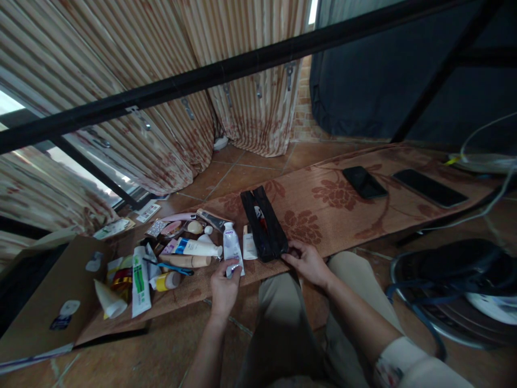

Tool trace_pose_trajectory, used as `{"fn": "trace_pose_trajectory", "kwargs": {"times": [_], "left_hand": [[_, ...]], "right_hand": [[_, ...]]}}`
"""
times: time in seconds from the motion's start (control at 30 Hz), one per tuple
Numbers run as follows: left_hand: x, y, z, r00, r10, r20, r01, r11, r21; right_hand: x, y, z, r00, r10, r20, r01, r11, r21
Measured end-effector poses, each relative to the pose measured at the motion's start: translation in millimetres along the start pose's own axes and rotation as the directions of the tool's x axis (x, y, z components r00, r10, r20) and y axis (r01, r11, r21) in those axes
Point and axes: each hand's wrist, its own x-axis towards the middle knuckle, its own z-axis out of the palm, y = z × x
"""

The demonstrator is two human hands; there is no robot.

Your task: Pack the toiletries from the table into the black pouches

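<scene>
My left hand [225, 283] pinches the lower end of a white and purple tube [231, 242], whose cap points away from me. Just right of it, a black zippered pouch [264, 229] lies with its long opening parted; something red and white shows inside. The fingers of my right hand [305, 261] are closed on the pouch's near right corner. A small white tube [249, 242] lies between the held tube and the pouch, partly covered by the pouch. Left of my left hand are a blue and white tube [197, 248], a beige tube [186, 261] and a green and white tube [140, 283].
A cardboard box [52, 307] stands at the left end of the cloth-covered bench [307, 199]. Two phones, one smaller [364, 182] and one larger [430, 187], lie to the right. A dark metal bar [218, 75] crosses above, before the curtains [133, 54]. A white cable [476, 210] hangs at right.
</scene>
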Motion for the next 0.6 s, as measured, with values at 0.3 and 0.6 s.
{"fn": "trace_pose_trajectory", "kwargs": {"times": [0.3,0.6], "left_hand": [[0.6,-3.6,-1.4,0.996,0.088,0.02,-0.09,0.994,0.067],[0.5,-5.4,-1.2,0.995,0.093,0.026,-0.095,0.992,0.079]], "right_hand": [[0.6,0.6,0.4,1.0,-0.013,0.001,0.013,1.0,0.01],[0.7,2.8,0.7,1.0,-0.004,0.0,0.004,1.0,0.009]]}}
